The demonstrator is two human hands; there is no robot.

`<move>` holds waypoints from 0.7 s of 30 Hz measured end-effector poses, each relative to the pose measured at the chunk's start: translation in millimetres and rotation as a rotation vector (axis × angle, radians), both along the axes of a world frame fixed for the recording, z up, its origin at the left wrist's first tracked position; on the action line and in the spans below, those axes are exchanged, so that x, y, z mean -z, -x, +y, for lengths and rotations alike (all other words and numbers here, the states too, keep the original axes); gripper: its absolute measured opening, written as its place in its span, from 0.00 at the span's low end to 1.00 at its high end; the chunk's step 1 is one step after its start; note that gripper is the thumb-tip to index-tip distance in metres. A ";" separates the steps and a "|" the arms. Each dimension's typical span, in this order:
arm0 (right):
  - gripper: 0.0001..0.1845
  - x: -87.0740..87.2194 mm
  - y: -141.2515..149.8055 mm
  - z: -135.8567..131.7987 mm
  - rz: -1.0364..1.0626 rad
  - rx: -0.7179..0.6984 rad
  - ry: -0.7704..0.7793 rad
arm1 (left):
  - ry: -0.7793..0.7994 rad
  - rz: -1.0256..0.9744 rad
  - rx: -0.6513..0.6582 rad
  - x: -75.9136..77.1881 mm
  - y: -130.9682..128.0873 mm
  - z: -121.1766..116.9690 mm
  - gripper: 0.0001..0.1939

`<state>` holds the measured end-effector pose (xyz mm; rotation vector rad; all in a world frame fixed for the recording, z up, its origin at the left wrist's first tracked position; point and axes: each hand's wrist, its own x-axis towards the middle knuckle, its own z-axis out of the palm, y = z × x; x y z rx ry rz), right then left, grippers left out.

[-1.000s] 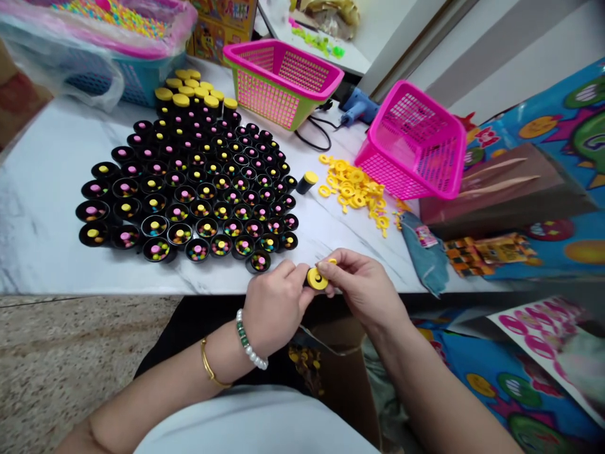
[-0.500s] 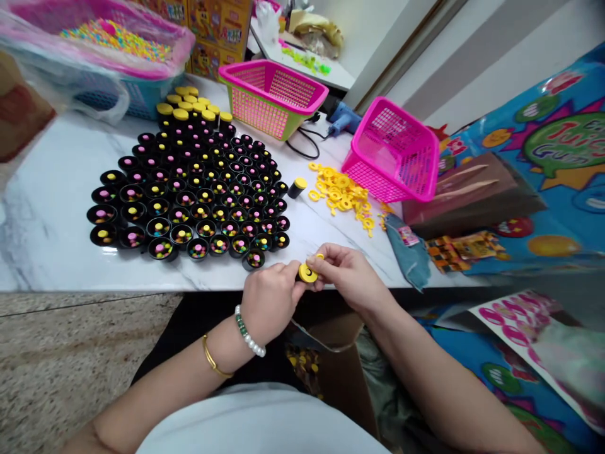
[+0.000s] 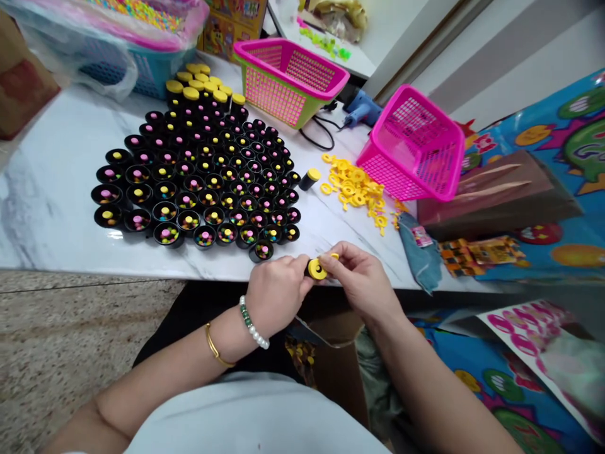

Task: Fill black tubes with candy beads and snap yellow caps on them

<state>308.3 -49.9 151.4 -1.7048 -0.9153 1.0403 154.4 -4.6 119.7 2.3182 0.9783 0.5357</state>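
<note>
My left hand [image 3: 278, 291] is wrapped round a small black cup, mostly hidden by the fingers, at the table's front edge. A yellow ring-shaped lid [image 3: 317, 269] with a dark hole lies across the cup's mouth. My right hand [image 3: 362, 277] pinches this lid, thumb on top, near a small yellow tab that sticks out. Just left of my hands, the nearest open black cup [image 3: 261, 251] belongs to a big cluster of black cups [image 3: 189, 202] holding coloured beads and a pink or yellow knob each. A pile of loose yellow lids [image 3: 352, 183] lies beyond my right hand.
One yellow-capped black cup [image 3: 310, 179] stands apart, and several more capped ones [image 3: 191, 94] stand at the back. Around them are a green-pink basket [image 3: 271, 94], a pink basket [image 3: 385, 154], a blue glue gun [image 3: 363, 108] with its cord, a blue cloth [image 3: 420, 255] and a bead-filled basket [image 3: 155, 69].
The camera view has swung and shifted back. Both hands keep hold of the cup and its yellow lid with hardly any visible change in grip.
</note>
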 end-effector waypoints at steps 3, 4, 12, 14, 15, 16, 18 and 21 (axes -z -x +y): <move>0.20 -2.1 2.3 2.4 -0.009 -0.001 0.009 | 0.001 -0.001 0.002 0.7 0.5 0.1 0.06; 0.20 -1.9 2.9 3.0 -0.006 0.004 0.012 | 0.003 -0.001 0.006 0.9 0.5 0.2 0.06; 0.22 4.2 1.3 3.6 0.107 -0.019 0.047 | 0.060 -0.003 0.024 -4.3 1.5 4.2 0.06; 0.23 2.1 1.9 4.7 0.104 -0.038 0.043 | 0.131 -0.029 0.045 -9.5 2.7 7.2 0.06; 0.23 0.6 2.4 5.3 0.096 -0.042 0.033 | 0.190 -0.052 0.065 -12.5 3.0 8.4 0.06; 0.23 -0.9 2.8 5.7 0.089 -0.045 0.021 | 0.258 -0.080 0.085 -15.5 2.8 9.2 0.07; 0.23 -2.3 3.0 5.7 0.080 -0.052 0.007 | 0.381 -0.132 0.089 -20.1 0.3 9.1 0.11; 0.21 1.3 0.7 4.1 0.066 -0.071 0.029 | 0.432 -0.129 0.009 -21.7 -7.6 5.9 0.13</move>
